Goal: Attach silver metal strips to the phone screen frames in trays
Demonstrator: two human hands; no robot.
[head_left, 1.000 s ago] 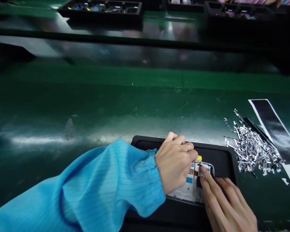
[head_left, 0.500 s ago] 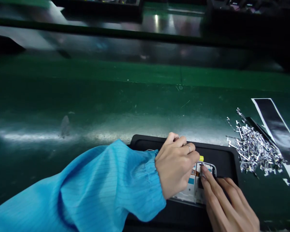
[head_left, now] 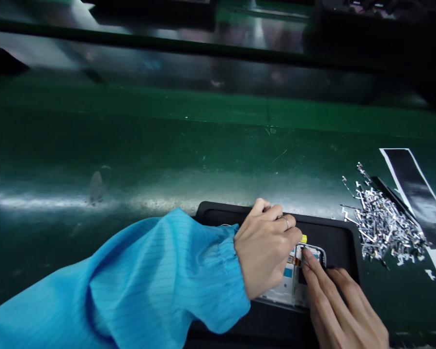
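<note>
Head view, read left to right. Blue sleeve [head_left: 160, 276] crosses the lower left of the frame and ends at the left hand [head_left: 265, 249]. This hand is curled, ring on one finger, its fingertips pinched down at the top end of the phone frame [head_left: 294, 283]; whether they hold a small part I cannot tell, the fingers hide it. A yellow tab [head_left: 303, 238] shows just beyond the fingertips.

Phone frame lies flat in the black tray [head_left: 334, 232], which sits on the green bench [head_left: 167, 155] at the near edge. Most of the frame is covered by the two hands; a white and blue inner face shows between them. Long axis appears to run from the near edge of the tray away toward the far side, tilted slightly right, with the rounded upper corner pointing away from the person.

Right hand [head_left: 343, 310] is spread, not gripping: fingers lie flat, forefinger tip pressing the frame's upper right corner, the others resting on the tray.

Right of the tray, a heap of small metal clips [head_left: 385, 228], then a black strip on white backing [head_left: 414, 194].

Risks, as judged:
- a pinched part could slip, given a fingertip-only hold;
- uneven forefinger pressure could skew the frame in the tray;
- the right wrist, swinging outward, could scatter the clips nearby.
</note>
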